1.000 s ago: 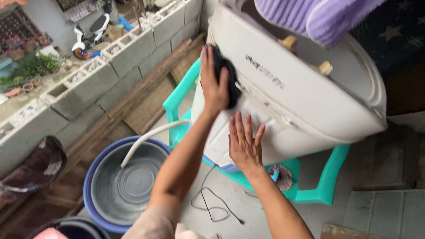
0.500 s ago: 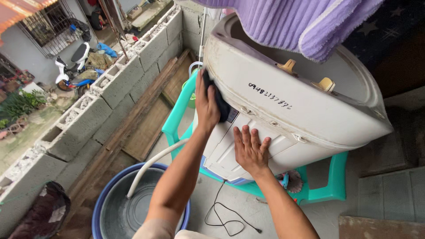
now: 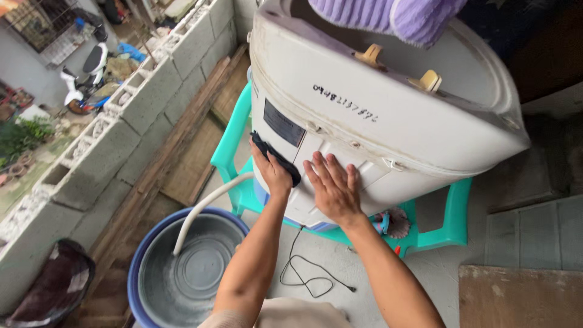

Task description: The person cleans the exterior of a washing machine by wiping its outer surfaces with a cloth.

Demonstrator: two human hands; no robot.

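A white washing machine [image 3: 388, 115] stands on a teal plastic stand [image 3: 449, 225]. My left hand [image 3: 271, 172] presses a dark cloth [image 3: 276, 159] against the machine's front panel, low on its left side. Beside it, my right hand [image 3: 332, 185] lies flat on the same panel, fingers spread, holding nothing. Two yellowish knobs [image 3: 369, 56] sit on the machine's top, and a purple cloth [image 3: 395, 18] hangs over its rim.
A blue basin [image 3: 182, 273] sits on the floor at lower left, with a white hose [image 3: 209, 203] running into it. A black power cord [image 3: 310, 276] lies on the concrete. A grey block wall [image 3: 121, 127] runs along the left. A dark bag [image 3: 54, 285] sits beside the wall.
My left hand has slid the dark cloth down the machine's front, from near the top edge to level with my right hand. The view has shifted closer to the machine.
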